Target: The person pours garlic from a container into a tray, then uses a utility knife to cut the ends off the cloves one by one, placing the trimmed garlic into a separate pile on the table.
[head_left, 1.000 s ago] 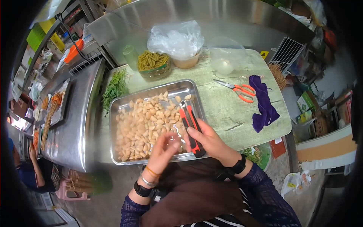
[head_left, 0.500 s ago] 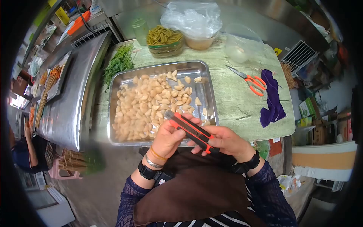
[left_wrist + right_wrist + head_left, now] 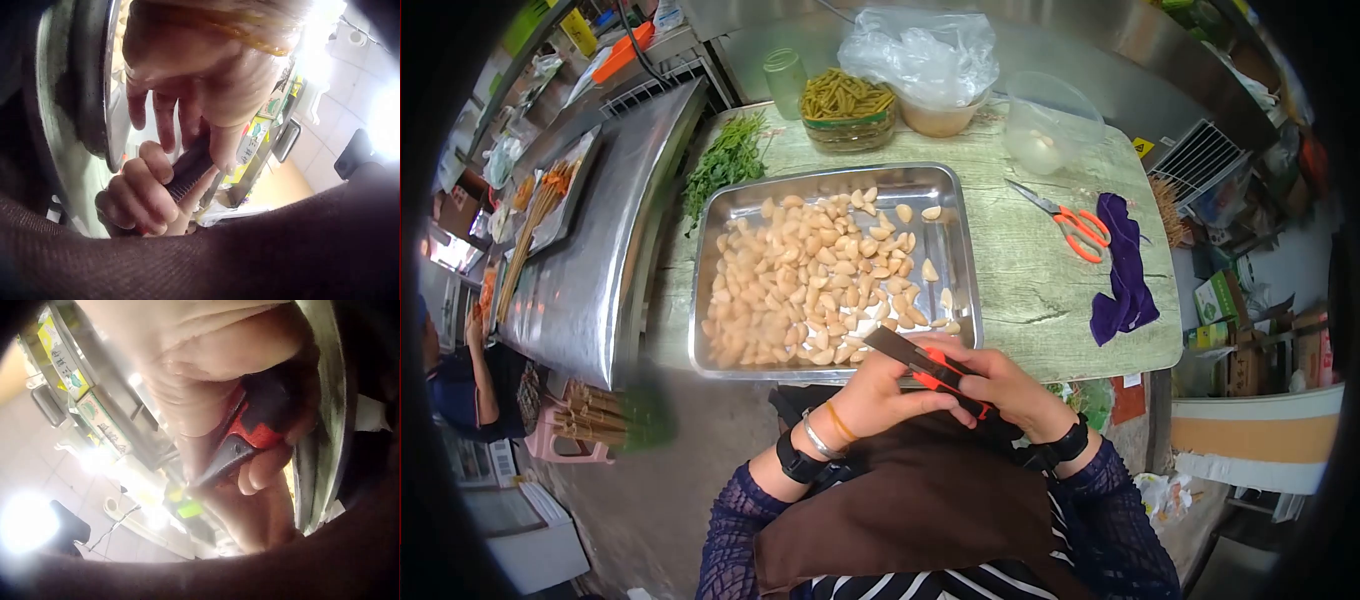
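A red-and-black box cutter [image 3: 940, 375] is held between both hands at the front edge of the metal tray [image 3: 972, 300]. My right hand [image 3: 1018, 395] grips its red-and-black end, fingers curled round it in the right wrist view. My left hand [image 3: 882, 395] holds it from the other side, thumb against the dark ridged part [image 3: 190, 164] in the left wrist view. A flat dark strip [image 3: 892, 345] points up and left past the left fingers. Many peeled garlic cloves [image 3: 815, 270] fill most of the tray.
Orange-handled scissors [image 3: 1080, 235] and a purple cloth [image 3: 1122, 275] lie on the right. Behind the tray stand a container of cut green beans [image 3: 848, 110], a bag-covered bowl [image 3: 940, 118] and a clear tub [image 3: 1050, 125]. Green herbs [image 3: 725, 160] lie at back left.
The box cutter has come down from upright over the tray to a slant at its front edge. My left hand, apart from it at first, now holds it too.
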{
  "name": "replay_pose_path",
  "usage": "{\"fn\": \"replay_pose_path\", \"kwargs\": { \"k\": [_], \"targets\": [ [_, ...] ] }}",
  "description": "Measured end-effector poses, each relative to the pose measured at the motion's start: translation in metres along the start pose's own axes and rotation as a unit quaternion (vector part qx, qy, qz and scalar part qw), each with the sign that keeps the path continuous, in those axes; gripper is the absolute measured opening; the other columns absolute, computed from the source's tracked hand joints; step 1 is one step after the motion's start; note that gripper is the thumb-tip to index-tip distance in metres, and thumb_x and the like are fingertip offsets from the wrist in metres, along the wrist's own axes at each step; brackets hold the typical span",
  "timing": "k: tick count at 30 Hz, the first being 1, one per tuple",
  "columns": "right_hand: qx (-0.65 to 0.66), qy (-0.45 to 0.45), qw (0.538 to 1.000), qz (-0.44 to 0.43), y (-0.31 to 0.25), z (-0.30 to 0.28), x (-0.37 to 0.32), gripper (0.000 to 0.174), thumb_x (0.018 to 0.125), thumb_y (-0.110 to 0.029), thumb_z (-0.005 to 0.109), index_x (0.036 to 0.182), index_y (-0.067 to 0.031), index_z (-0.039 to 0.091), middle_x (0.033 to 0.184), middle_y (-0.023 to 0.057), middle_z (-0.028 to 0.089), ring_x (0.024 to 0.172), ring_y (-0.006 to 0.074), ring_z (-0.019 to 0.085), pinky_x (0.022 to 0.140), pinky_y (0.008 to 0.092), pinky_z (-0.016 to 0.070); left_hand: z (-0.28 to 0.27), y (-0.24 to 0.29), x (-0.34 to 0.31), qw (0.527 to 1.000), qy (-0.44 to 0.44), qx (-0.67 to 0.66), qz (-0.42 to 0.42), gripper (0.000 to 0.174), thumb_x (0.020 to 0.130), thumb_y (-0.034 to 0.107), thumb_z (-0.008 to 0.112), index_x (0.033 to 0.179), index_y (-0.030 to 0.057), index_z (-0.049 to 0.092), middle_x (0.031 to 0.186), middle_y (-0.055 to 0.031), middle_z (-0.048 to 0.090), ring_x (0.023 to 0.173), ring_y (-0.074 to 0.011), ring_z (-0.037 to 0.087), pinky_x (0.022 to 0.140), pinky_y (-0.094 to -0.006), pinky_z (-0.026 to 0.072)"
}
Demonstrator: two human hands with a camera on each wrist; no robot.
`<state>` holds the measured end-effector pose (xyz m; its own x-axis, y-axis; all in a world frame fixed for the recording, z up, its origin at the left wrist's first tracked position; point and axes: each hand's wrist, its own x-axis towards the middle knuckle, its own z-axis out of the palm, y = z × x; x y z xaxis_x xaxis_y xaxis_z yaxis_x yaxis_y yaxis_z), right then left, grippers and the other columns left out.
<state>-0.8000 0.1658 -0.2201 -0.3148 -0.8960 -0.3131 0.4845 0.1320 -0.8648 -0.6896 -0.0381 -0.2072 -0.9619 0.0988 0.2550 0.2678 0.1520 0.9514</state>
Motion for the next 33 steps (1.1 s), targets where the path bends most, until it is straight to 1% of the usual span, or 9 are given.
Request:
{"fn": "replay_pose_path", "kwargs": {
  "k": [2,7,10,14,19,23,26,29,33],
  "targets": [
    [0.01,0.02,0.998,-0.054,0.007,-0.006,-0.007,0.029,0.094,-0.017,0.072,0.116,0.0005,0.064,0.08,0.0075,0.067,0.064,0.0139,0.062,0.061,0.0271,0.0498,-0.001,0.014,0.001,0.986,0.028,0.16,0.025,0.056,0.085,0.022,0.085,0.134,0.0059,0.064,0.139,-0.0164,0.061,0.13,-0.036,0.057,0.105,-0.0462,0.049],
    [0.097,0.185,0.966,-0.154,0.006,-0.028,-0.025,0.022,0.095,-0.012,0.068,0.112,0.0004,0.061,0.075,0.0064,0.061,0.063,0.0142,0.058,0.061,0.0282,0.0478,-0.027,-0.02,-0.046,0.89,-0.007,0.456,0.0,0.032,0.081,0.01,0.076,0.113,0.0111,0.074,0.109,-0.0054,0.071,0.099,-0.0286,0.067,0.079,-0.039,0.0564],
    [0.078,0.237,0.955,-0.162,0.014,-0.042,-0.038,0.021,0.098,-0.015,0.068,0.112,-0.0007,0.061,0.077,0.0066,0.062,0.065,0.0141,0.059,0.063,0.0283,0.0481,-0.052,-0.01,-0.066,0.89,0.008,0.453,0.044,0.027,0.079,0.008,0.065,0.104,0.0103,0.075,0.098,-0.0032,0.069,0.086,-0.0264,0.065,0.072,-0.038,0.054],
    [0.046,0.281,0.943,-0.174,0.027,-0.058,-0.038,0.023,0.099,-0.019,0.068,0.113,-0.0017,0.061,0.078,0.0065,0.063,0.067,0.0141,0.059,0.063,0.0289,0.0477,-0.094,0.013,-0.101,0.858,0.029,0.512,-0.037,0.019,0.078,0.008,0.066,0.094,0.0126,0.075,0.095,-0.0042,0.07,0.09,-0.0272,0.067,0.078,-0.0381,0.0535],
    [0.072,0.249,0.948,-0.185,0.028,-0.069,-0.036,0.045,0.11,-0.03,0.05,0.148,-0.0053,0.044,0.075,0.0061,0.059,0.063,0.0117,0.055,0.059,0.0246,0.0448,-0.142,0.015,-0.134,0.824,0.045,0.558,-0.089,0.015,0.074,0.003,0.069,0.087,0.0097,0.072,0.091,-0.0045,0.068,0.091,-0.0277,0.068,0.09,-0.0457,0.0538],
    [0.089,0.263,0.944,-0.18,0.022,-0.059,-0.036,0.041,0.111,-0.027,0.047,0.145,-0.0042,0.046,0.08,0.0065,0.06,0.064,0.0123,0.056,0.059,0.0248,0.0458,-0.158,0.028,-0.136,0.706,0.052,0.696,-0.123,0.03,0.075,-0.001,0.068,0.103,0.0076,0.074,0.105,-0.0099,0.068,0.101,-0.031,0.066,0.093,-0.0459,0.0538],
    [0.077,0.263,0.946,-0.174,0.027,-0.064,-0.035,0.04,0.111,-0.026,0.047,0.143,-0.0031,0.046,0.083,0.007,0.061,0.065,0.0123,0.057,0.06,0.0247,0.0465,-0.139,0.054,-0.094,0.696,0.134,0.688,-0.152,0.038,0.075,-0.008,0.065,0.108,0.007,0.075,0.107,-0.0115,0.069,0.1,-0.0332,0.067,0.088,-0.0429,0.0559],
    [0.084,0.249,0.95,-0.169,0.028,-0.066,-0.037,0.038,0.11,-0.024,0.048,0.142,-0.0026,0.047,0.085,0.0074,0.062,0.067,0.0121,0.057,0.061,0.0251,0.0469,-0.111,0.037,-0.034,0.836,0.147,0.514,-0.125,0.049,0.076,-0.02,0.055,0.116,0.0034,0.072,0.107,-0.016,0.07,0.089,-0.0316,0.071,0.078,-0.0372,0.0576],
    [0.086,0.249,0.951,-0.16,0.026,-0.065,-0.038,0.04,0.11,-0.023,0.048,0.144,-0.0026,0.047,0.086,0.0071,0.062,0.067,0.0117,0.057,0.061,0.0251,0.0464,-0.098,-0.01,0.021,0.825,0.0,0.52,-0.222,0.04,0.083,0.027,0.083,0.114,0.0089,0.067,0.105,-0.0161,0.064,0.096,-0.0372,0.067,0.08,-0.0461,0.056]
  ]
}}
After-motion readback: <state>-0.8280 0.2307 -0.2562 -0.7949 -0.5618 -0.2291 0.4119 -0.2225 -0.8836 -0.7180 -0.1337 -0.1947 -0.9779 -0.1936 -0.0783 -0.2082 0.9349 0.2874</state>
